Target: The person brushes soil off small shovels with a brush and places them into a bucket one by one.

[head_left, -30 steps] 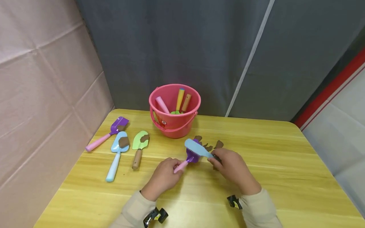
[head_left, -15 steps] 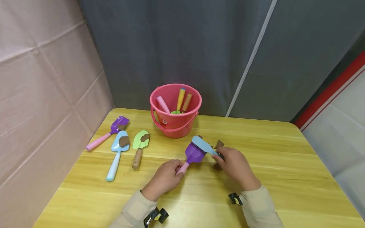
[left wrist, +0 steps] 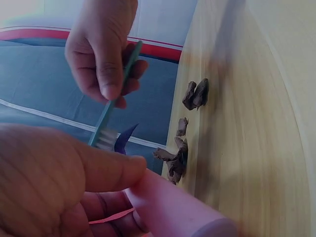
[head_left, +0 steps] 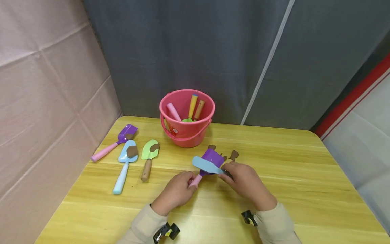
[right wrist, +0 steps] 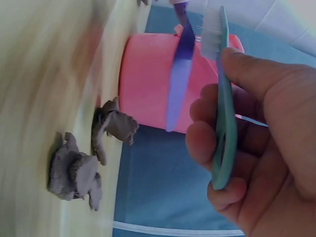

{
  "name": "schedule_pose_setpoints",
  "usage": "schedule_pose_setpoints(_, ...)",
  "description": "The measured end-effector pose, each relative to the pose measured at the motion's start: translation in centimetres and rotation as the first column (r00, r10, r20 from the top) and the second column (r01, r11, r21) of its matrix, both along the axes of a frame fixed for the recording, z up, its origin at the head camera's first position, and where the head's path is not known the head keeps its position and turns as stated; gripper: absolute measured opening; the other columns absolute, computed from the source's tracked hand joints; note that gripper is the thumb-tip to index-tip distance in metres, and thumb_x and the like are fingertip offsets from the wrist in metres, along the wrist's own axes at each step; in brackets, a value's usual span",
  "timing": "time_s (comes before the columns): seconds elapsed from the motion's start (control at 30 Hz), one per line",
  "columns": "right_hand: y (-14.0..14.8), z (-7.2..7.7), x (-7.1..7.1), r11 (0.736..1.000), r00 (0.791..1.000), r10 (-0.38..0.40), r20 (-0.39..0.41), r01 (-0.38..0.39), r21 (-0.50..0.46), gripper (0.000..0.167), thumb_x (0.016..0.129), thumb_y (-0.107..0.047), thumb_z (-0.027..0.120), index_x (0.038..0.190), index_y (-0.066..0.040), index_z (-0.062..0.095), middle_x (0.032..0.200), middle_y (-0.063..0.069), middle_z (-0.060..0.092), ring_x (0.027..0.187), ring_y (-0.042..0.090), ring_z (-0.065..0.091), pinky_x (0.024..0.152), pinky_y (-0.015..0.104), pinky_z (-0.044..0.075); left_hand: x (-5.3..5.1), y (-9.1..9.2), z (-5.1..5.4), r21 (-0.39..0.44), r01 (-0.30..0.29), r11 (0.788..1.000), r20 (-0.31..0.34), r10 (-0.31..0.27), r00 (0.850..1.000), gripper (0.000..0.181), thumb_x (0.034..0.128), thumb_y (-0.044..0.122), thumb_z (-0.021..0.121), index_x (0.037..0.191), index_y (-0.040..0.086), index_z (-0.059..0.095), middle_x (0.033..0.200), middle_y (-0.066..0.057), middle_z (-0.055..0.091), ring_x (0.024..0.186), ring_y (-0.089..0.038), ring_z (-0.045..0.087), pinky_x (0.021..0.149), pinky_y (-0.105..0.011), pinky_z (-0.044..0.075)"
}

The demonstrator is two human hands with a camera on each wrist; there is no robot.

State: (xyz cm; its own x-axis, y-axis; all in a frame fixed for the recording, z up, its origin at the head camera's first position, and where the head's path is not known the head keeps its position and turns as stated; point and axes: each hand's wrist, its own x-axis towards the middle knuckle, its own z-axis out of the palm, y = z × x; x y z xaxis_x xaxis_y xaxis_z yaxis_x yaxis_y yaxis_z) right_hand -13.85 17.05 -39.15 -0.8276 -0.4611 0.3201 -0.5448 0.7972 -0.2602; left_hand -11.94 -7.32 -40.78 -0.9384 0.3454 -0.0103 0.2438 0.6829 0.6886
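Note:
In the head view my left hand grips the pink handle of a toy shovel with a purple blade. My right hand holds a light-blue brush by its handle, its head across the base of the purple blade. White bristles on the brush show in the right wrist view, facing the shovel, whose blade is raised off the table. Brown clay-like lumps lie on the wood beneath; one lump shows beyond my right hand. The shovel partly hides others.
A pink bucket with several tool handles inside stands at the back. Left on the table lie a purple shovel, a blue shovel and a green trowel, each with brown clay on its blade. A grey curtain hangs behind.
The brush first went right along the purple blade, then came back left and nearer to the handle. The shovel's blade has shifted and tilted slightly; my left hand keeps its grip.

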Motion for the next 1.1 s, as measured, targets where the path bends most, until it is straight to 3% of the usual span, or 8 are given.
schedule_pose_setpoints(0.17, 0.5, -0.2, -0.4, 0.993, 0.992, -0.117, 0.054, 0.118, -0.018, 0.020, 0.090, -0.021, 0.075, 0.080, -0.016, 0.059, 0.065, -0.009, 0.046, 0.056, 0.009, 0.040, 0.053, 0.028, 0.036, 0.1, -0.1, 0.0, 0.008, -0.006, 1.000, -0.012, 0.006, 1.000, 0.007, 0.0909, 0.010, 0.068, 0.096, 0.007, 0.064, 0.080, 0.002, 0.052, 0.072, -0.014, 0.048, 0.063, -0.030, 0.042)
schedule_pose_setpoints(0.37, 1.7, -0.1, -0.9, 0.960, 0.960, -0.277, 0.036, 0.279, -0.037, 0.024, 0.090, -0.019, 0.075, 0.077, -0.012, 0.056, 0.062, -0.003, 0.044, 0.054, 0.015, 0.040, 0.049, 0.031, 0.034, 0.0, 0.1, -0.2, 0.026, -0.017, 1.000, -0.010, 0.017, 1.000, 0.006, 0.0929, 0.011, 0.067, 0.097, 0.007, 0.065, 0.079, 0.003, 0.053, 0.072, -0.013, 0.049, 0.064, -0.029, 0.042)
schedule_pose_setpoints(0.43, 1.7, 0.0, -0.8, 0.964, 0.965, -0.260, 0.031, 0.261, -0.048, 0.022, 0.090, -0.019, 0.075, 0.079, -0.012, 0.058, 0.064, -0.004, 0.045, 0.054, 0.014, 0.041, 0.050, 0.031, 0.035, 0.0, 0.1, -0.2, 0.033, -0.013, 0.999, -0.009, 0.013, 1.000, 0.009, 0.0930, 0.011, 0.067, 0.100, 0.006, 0.066, 0.080, 0.003, 0.053, 0.072, -0.013, 0.049, 0.064, -0.029, 0.042)
schedule_pose_setpoints(0.57, 1.0, 0.2, -0.4, 0.994, 0.994, -0.106, 0.035, 0.107, -0.031, 0.016, 0.090, -0.022, 0.075, 0.084, -0.014, 0.063, 0.069, -0.009, 0.050, 0.058, 0.008, 0.043, 0.054, 0.028, 0.040, 0.0, 0.1, -0.1, 0.038, -0.015, 0.999, -0.003, 0.015, 1.000, 0.012, 0.0930, 0.011, 0.067, 0.103, 0.004, 0.066, 0.081, 0.002, 0.053, 0.074, -0.014, 0.049, 0.064, -0.030, 0.042)
schedule_pose_setpoints(0.63, 0.5, 0.2, -0.2, 0.999, 0.998, -0.039, 0.040, 0.039, -0.015, 0.014, 0.090, -0.024, 0.075, 0.087, -0.015, 0.065, 0.071, -0.011, 0.053, 0.060, 0.006, 0.044, 0.057, 0.027, 0.041, 0.0, 0.1, -0.1, 0.039, -0.019, 0.999, 0.002, 0.019, 1.000, 0.013, 0.0931, 0.011, 0.067, 0.104, 0.004, 0.066, 0.081, 0.002, 0.053, 0.074, -0.014, 0.049, 0.064, -0.030, 0.042)
schedule_pose_setpoints(0.73, 0.2, 0.1, -0.1, 0.999, 0.998, -0.030, 0.053, 0.031, -0.013, 0.015, 0.090, -0.024, 0.075, 0.086, -0.016, 0.064, 0.070, -0.012, 0.052, 0.060, 0.005, 0.044, 0.056, 0.026, 0.040, -0.1, 0.1, -0.2, 0.039, -0.020, 0.999, 0.003, 0.019, 1.000, 0.011, 0.0933, 0.012, 0.067, 0.102, 0.004, 0.065, 0.081, 0.002, 0.053, 0.074, -0.014, 0.049, 0.064, -0.030, 0.042)
schedule_pose_setpoints(0.9, 0.5, 0.0, -0.4, 0.988, 0.987, -0.151, 0.057, 0.152, -0.020, 0.022, 0.091, -0.022, 0.074, 0.078, -0.016, 0.057, 0.065, -0.008, 0.044, 0.056, 0.010, 0.040, 0.052, 0.028, 0.037, -0.1, 0.0, -0.3, 0.043, -0.023, 0.999, 0.001, 0.023, 1.000, 0.007, 0.0943, 0.012, 0.066, 0.099, 0.006, 0.065, 0.081, 0.002, 0.053, 0.073, -0.014, 0.049, 0.063, -0.029, 0.042)
schedule_pose_setpoints(1.1, 1.0, 0.0, -0.5, 0.945, 0.945, -0.327, 0.004, 0.327, -0.004, 0.025, 0.089, -0.019, 0.075, 0.075, -0.012, 0.055, 0.064, -0.001, 0.047, 0.052, 0.018, 0.042, 0.045, 0.034, 0.035, -0.2, -0.1, -0.5, 0.051, -0.022, 0.998, 0.010, 0.021, 1.000, 0.016, 0.0951, 0.012, 0.065, 0.108, 0.003, 0.067, 0.082, 0.002, 0.054, 0.074, -0.014, 0.049, 0.064, -0.029, 0.043)
